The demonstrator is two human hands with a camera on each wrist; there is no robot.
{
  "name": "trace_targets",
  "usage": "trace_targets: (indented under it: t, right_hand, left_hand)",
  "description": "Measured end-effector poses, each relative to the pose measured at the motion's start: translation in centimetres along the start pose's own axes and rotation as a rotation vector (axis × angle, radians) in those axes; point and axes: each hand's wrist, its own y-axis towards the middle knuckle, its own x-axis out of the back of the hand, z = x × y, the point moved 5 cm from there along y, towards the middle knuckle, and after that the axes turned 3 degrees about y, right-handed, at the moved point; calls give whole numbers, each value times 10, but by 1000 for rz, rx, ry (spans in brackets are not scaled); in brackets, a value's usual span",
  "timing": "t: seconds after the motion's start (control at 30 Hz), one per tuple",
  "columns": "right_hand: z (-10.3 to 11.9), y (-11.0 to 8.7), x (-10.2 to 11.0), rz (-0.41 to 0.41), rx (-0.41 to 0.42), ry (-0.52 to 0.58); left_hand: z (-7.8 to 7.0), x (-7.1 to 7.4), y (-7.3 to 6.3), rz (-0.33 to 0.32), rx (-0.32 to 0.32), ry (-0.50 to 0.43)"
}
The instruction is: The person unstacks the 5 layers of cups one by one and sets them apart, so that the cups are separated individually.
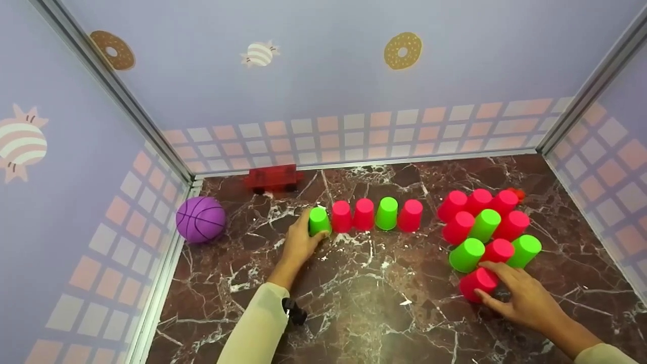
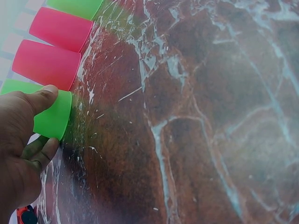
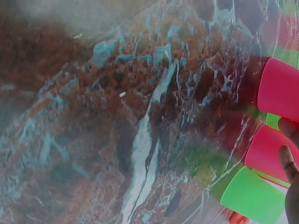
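In the head view, my left hand [image 1: 299, 240] grips an upside-down green cup [image 1: 319, 220] at the left end of a row. The left wrist view shows the thumb and fingers on opposite sides of this green cup [image 2: 53, 114]. Beside it stand two pink cups [image 1: 341, 217], then a green cup [image 1: 387, 213] and another pink cup [image 1: 410, 216]. Over at the right, my right hand [image 1: 523, 296] holds a pink cup [image 1: 476, 285] between thumb and fingers, at the near tip of a cup cluster. The right wrist view cuts off most of that hand.
Several upside-down cups, including a pink cup [image 1: 457, 227] and a green cup [image 1: 525, 251], stand close together beyond my right hand. A purple ball [image 1: 200, 219] rests by the left wall. A blurred red toy vehicle [image 1: 273, 178] lies against the back wall [image 1: 333, 60].
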Motion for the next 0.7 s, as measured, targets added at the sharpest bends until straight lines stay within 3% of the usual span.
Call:
trace_targets:
  t: [0.23, 0.37, 0.5, 0.7]
  right_hand:
    - [0, 7, 8, 1, -26, 12]
    - [2, 17, 19, -72, 52, 49]
    - [4, 38, 27, -164, 166, 102]
    - [20, 86, 30, -183, 205, 164]
  left_hand:
    - [0, 0, 1, -8, -12, 2]
    - [0, 0, 1, -7, -10, 10]
    - [0, 0, 1, -2, 1, 13]
    - [-2, 1, 0, -9, -4, 3]
